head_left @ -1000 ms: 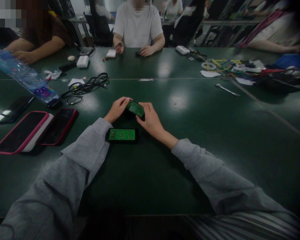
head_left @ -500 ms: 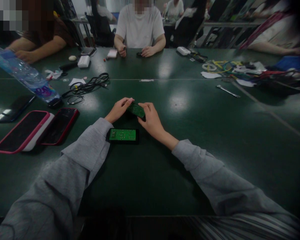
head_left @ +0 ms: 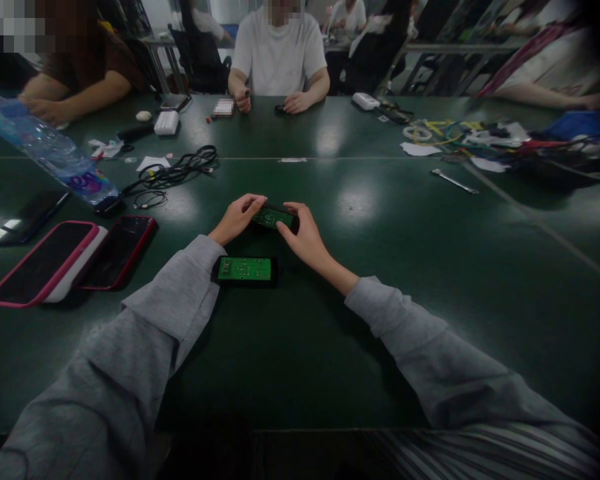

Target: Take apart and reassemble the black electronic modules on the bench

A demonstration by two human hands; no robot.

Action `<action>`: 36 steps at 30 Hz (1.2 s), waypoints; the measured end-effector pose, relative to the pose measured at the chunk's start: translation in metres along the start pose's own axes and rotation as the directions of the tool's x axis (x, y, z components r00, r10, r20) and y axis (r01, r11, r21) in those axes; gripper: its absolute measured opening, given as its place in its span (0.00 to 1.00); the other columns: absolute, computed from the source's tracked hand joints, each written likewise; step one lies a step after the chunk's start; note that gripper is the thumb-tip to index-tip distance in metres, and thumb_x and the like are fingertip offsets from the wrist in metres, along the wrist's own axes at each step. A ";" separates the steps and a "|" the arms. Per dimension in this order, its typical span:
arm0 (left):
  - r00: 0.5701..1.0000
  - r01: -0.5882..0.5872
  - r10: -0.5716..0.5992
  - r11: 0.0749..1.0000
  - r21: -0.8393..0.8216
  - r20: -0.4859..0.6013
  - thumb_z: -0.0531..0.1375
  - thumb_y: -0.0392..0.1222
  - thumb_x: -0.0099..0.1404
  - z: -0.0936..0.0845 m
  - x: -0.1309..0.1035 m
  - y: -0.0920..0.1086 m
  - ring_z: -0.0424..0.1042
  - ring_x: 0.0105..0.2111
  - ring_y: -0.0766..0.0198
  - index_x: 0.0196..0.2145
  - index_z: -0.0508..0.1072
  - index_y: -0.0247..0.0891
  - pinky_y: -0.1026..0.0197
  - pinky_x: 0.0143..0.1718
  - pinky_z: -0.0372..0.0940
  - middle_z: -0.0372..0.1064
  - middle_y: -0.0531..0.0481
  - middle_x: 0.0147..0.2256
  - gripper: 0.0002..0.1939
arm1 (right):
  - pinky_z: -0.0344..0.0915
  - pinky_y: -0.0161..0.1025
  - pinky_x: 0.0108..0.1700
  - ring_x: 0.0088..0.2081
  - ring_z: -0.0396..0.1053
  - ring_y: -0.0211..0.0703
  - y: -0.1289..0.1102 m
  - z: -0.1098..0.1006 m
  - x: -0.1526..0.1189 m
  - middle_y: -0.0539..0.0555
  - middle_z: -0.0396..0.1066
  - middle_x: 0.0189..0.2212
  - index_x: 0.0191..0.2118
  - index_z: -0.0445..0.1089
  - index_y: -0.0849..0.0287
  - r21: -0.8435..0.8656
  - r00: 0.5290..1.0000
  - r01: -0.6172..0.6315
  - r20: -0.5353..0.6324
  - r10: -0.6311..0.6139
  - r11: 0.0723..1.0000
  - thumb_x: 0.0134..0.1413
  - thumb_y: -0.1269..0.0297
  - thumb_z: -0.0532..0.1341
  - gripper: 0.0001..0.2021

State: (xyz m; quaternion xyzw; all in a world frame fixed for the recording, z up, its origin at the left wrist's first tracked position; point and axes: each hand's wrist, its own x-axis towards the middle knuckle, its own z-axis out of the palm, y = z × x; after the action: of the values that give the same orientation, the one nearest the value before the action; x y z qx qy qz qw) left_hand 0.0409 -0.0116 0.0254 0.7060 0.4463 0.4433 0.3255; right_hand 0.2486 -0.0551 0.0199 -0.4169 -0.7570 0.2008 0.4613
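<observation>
Between my two hands is a dark-framed device with a green circuit board face (head_left: pixel 270 217). My left hand (head_left: pixel 237 217) grips its left end, thumb on the upper left edge. My right hand (head_left: pixel 307 239) holds the right end, thumb on the face and fingers over the far edge. Nearer to me, a second black-framed device with a bright green board (head_left: pixel 245 269) lies flat on the dark green table (head_left: pixel 300 353), its left end beside my left sleeve.
Phones in red-edged cases (head_left: pixel 45 263) (head_left: pixel 123 253) and a plastic bottle (head_left: pixel 55 157) lie left. Black cables (head_left: pixel 180 170) sit beyond them. A wrench (head_left: pixel 454 181) and a cable pile (head_left: pixel 500 140) are at the right. A person in white (head_left: pixel 280 57) sits opposite.
The held device has turned to lie more level, its right end raised slightly. My right thumb has moved up onto its face. My left hand has barely moved.
</observation>
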 end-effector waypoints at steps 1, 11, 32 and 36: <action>1.000 -0.002 0.002 1.000 -0.002 -0.001 0.54 0.68 0.68 0.000 0.000 -0.001 0.74 0.45 0.59 0.47 0.75 0.35 0.57 0.48 0.68 0.76 0.42 0.46 0.31 | 0.65 0.55 0.59 0.54 0.66 0.53 0.002 0.000 0.001 0.61 0.66 0.50 0.55 0.62 0.56 0.010 1.000 -0.012 0.001 0.012 1.000 0.59 0.64 0.60 0.18; 0.999 -0.036 0.037 0.999 0.016 -0.034 0.55 0.67 0.68 0.001 0.001 -0.003 0.75 0.49 0.58 0.49 0.75 0.36 0.56 0.54 0.67 0.76 0.41 0.49 0.30 | 0.67 0.55 0.57 0.53 0.67 0.53 -0.007 -0.004 0.000 0.59 0.65 0.50 0.52 0.67 0.56 -0.023 0.999 -0.006 0.051 0.007 1.000 0.55 0.70 0.62 0.18; 1.000 0.022 -0.021 0.995 0.099 -0.006 0.52 0.48 0.76 0.002 0.002 -0.007 0.76 0.41 0.63 0.50 0.73 0.37 0.57 0.50 0.69 0.77 0.44 0.46 0.16 | 0.66 0.55 0.53 0.55 0.63 0.60 0.001 -0.040 0.013 0.65 0.63 0.57 0.57 0.67 0.61 -0.757 0.994 0.106 0.081 -0.068 0.645 0.65 0.76 0.53 0.17; 1.000 0.020 -0.020 0.995 0.095 -0.005 0.51 0.47 0.76 0.002 0.002 -0.008 0.76 0.41 0.64 0.49 0.74 0.37 0.57 0.50 0.69 0.77 0.44 0.47 0.15 | 0.63 0.55 0.54 0.58 0.61 0.60 -0.009 -0.033 0.008 0.65 0.62 0.60 0.59 0.66 0.61 -0.773 0.976 0.215 0.196 -0.097 0.598 0.66 0.73 0.54 0.18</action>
State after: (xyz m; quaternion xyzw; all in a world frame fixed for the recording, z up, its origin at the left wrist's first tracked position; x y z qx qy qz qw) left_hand 0.0405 -0.0067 0.0181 0.7153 0.4747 0.4196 0.2949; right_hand 0.2716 -0.0562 0.0464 -0.4949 -0.8303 -0.1667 0.1948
